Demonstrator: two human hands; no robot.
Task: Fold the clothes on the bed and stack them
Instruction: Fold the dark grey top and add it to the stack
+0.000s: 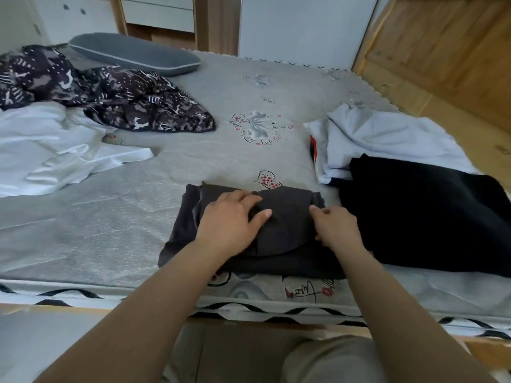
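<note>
A dark grey garment (287,217), folded into a compact bundle, lies on the grey bed (124,217) near its front edge. My left hand (231,219) lies flat on the bundle's left part, fingers straight and pressing the cloth. My right hand (336,226) is at the bundle's right edge, with curled fingers pinching the fabric. A black garment (423,211) lies spread flat to the right. Behind it sits a pale blue-white garment (381,136). A white shirt (52,150) lies crumpled at the left, with a dark patterned cloth (119,98) behind it.
A grey pillow (135,55) lies at the back of the bed. White drawers (157,12) and a wooden panel (453,51) stand beyond the bed. The bed's wooden front rail (83,310) runs just before my legs.
</note>
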